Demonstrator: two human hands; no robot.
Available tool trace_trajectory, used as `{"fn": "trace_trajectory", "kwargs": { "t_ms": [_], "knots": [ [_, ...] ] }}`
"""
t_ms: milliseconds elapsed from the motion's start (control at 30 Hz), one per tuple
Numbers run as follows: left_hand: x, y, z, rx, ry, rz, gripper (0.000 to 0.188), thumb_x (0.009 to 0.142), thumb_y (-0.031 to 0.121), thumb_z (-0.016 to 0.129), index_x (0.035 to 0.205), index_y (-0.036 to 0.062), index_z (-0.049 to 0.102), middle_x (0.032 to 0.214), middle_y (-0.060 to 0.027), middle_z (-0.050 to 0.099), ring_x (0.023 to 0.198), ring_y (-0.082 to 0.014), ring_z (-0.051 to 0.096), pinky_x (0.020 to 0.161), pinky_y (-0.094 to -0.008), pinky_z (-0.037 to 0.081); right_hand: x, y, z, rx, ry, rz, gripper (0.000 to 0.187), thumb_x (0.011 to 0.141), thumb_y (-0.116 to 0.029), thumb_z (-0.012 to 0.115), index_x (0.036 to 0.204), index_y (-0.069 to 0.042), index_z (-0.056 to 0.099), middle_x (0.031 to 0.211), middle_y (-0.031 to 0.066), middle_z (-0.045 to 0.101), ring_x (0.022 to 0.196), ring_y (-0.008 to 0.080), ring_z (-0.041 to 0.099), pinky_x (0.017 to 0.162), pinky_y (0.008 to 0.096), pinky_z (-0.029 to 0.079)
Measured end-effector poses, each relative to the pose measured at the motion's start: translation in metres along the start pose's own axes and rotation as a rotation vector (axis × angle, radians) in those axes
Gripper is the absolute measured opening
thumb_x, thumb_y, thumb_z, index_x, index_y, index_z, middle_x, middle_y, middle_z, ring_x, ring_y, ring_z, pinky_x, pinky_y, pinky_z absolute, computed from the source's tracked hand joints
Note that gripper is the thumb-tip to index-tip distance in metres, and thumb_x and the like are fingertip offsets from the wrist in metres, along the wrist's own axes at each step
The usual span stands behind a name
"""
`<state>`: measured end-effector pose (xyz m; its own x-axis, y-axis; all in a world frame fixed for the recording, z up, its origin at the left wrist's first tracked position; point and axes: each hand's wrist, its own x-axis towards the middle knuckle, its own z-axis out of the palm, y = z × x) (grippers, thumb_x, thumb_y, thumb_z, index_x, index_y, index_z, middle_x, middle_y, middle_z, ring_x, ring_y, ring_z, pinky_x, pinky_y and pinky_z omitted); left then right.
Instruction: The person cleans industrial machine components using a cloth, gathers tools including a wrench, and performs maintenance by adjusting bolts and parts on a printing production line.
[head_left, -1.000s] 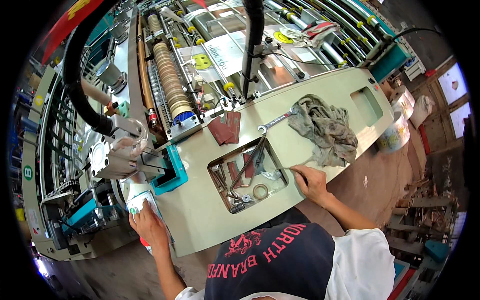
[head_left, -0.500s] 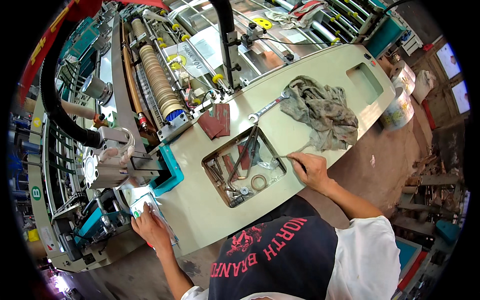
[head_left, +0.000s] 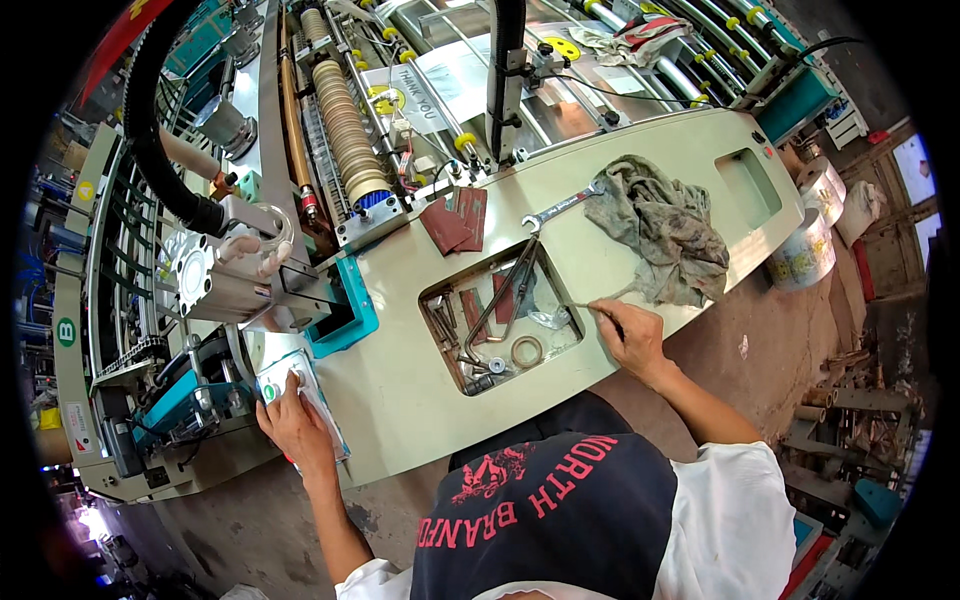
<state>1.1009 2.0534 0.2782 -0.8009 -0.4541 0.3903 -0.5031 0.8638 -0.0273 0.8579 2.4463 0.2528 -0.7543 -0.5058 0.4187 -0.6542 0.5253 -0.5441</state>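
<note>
L hand (head_left: 298, 428) is loosely open, fingers resting on the white control panel (head_left: 322, 408) right by a green button (head_left: 272, 393) — nothing gripped that I can see. R hand (head_left: 632, 338) is half curled near the front edge of the counter (head_left: 400, 420), thumb & fingertips pinched on what looks like a thin rod (head_left: 580, 305), pointing toward the tray (head_left: 557, 342); too small to ID.

Main risk, IMO: an accidental press w/ the L fingers could start the machine, ribbed roller (head_left: 345, 130) incl., while eyes are elsewhere. Vibration could then shift loose stuff — the wrench (head_left: 565, 206), its far end against the rag (head_left: 670, 230), or the long bent bar (head_left: 510, 288) leaning over the tray's rim. Rag's also just beside the R hand, so a sideways sweep could snag it & drag the wrench. A slack pinch could drop the rod among the tray's bits.
</note>
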Motion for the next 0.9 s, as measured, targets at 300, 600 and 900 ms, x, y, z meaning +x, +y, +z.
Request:
{"fn": "trace_trajectory", "kwargs": {
  "t_ms": [300, 600, 900],
  "knots": [
    [0.005, -0.001, -0.003, 0.021, -0.028, 0.013, 0.037, 0.088, 0.002, 0.055, 0.126, 0.0036, 0.056, 0.101, -0.0084, 0.069, 0.092, -0.0263, 0.058, 0.107, -0.0467, 0.032, -0.002, -0.001, 0.002, -0.002, 0.009, -0.011, 0.014, 0.083, -0.005, 0.066, 0.097, -0.006, 0.067, 0.070, 0.0103, 0.064, 0.058, 0.0254, 0.062, 0.053, 0.0348, 0.047],
    [0.006, 0.003, -0.003, 0.058, -0.058, 0.024, 0.042, 0.087, 0.004, 0.058, 0.129, 0.0038, 0.055, 0.102, -0.0049, 0.070, 0.094, -0.0246, 0.058, 0.109, -0.0489, 0.030, -0.007, 0.003, 0.001, -0.045, 0.019, 0.008, 0.015, 0.081, -0.005, 0.066, 0.096, -0.007, 0.066, 0.069, 0.0100, 0.063, 0.058, 0.0260, 0.061, 0.052, 0.0353, 0.046],
    [-0.017, -0.016, -0.012, 0.083, -0.020, -0.014, 0.045, 0.084, 0.008, 0.061, 0.129, 0.0058, 0.055, 0.111, -0.0076, 0.066, 0.101, -0.0250, 0.057, 0.110, -0.0495, 0.028, 0.009, -0.006, 0.009, -0.018, -0.014, -0.009, 0.018, 0.082, -0.004, 0.061, 0.099, -0.005, 0.068, 0.083, 0.0124, 0.068, 0.067, 0.0255, 0.065, 0.062, 0.0330, 0.051]
  ]
}}
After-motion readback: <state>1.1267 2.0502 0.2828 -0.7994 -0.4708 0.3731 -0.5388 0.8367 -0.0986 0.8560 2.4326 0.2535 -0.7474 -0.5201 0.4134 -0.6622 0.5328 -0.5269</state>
